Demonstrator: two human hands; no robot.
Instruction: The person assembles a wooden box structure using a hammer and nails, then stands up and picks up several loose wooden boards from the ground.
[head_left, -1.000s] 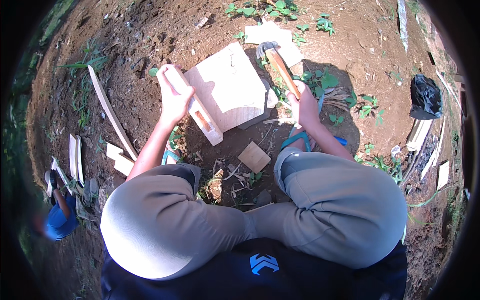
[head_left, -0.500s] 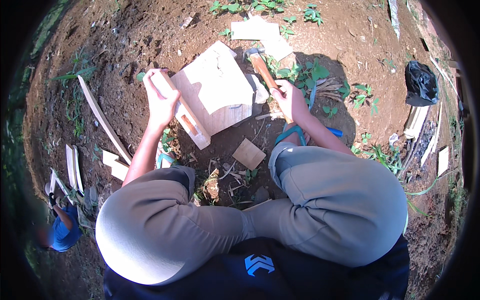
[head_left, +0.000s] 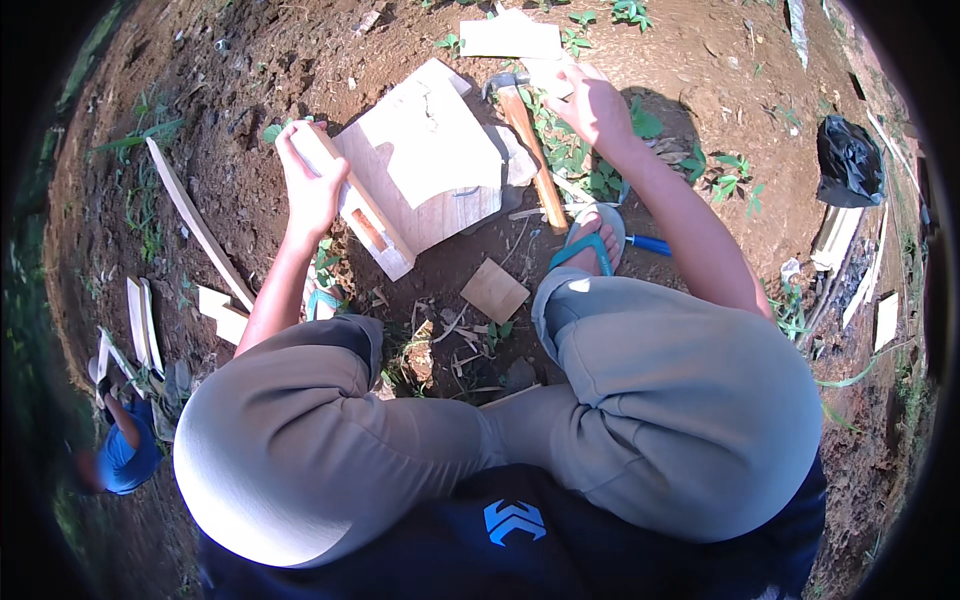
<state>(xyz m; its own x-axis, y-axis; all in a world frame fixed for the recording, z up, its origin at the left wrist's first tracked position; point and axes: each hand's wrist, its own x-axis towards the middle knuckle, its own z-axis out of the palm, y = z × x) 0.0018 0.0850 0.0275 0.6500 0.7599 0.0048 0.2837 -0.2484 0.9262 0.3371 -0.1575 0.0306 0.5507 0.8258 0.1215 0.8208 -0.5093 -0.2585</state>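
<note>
My left hand (head_left: 312,185) grips a squared wooden block (head_left: 378,238) with a rectangular slot cut in its face. The block stands against the left edge of a flat wooden board (head_left: 420,150), tilted on the ground ahead of me. My right hand (head_left: 600,115) reaches past the board, its thumb and fingers closed at the edge of a small pale wood piece (head_left: 540,76). A hammer (head_left: 535,155) with a wooden handle lies between the board and my right forearm, its handle end near my sandalled foot.
A square wood offcut (head_left: 495,291) lies before my feet. By my right foot is a blue-handled tool (head_left: 650,244). A black plastic bag (head_left: 850,160) sits far right; a long wood strip (head_left: 200,222) lies left. A person in blue (head_left: 128,450) is at the lower left.
My right hand has let go of the hammer, which now lies on the ground, and moved forward to the small wood piece. My left hand still holds the slotted block.
</note>
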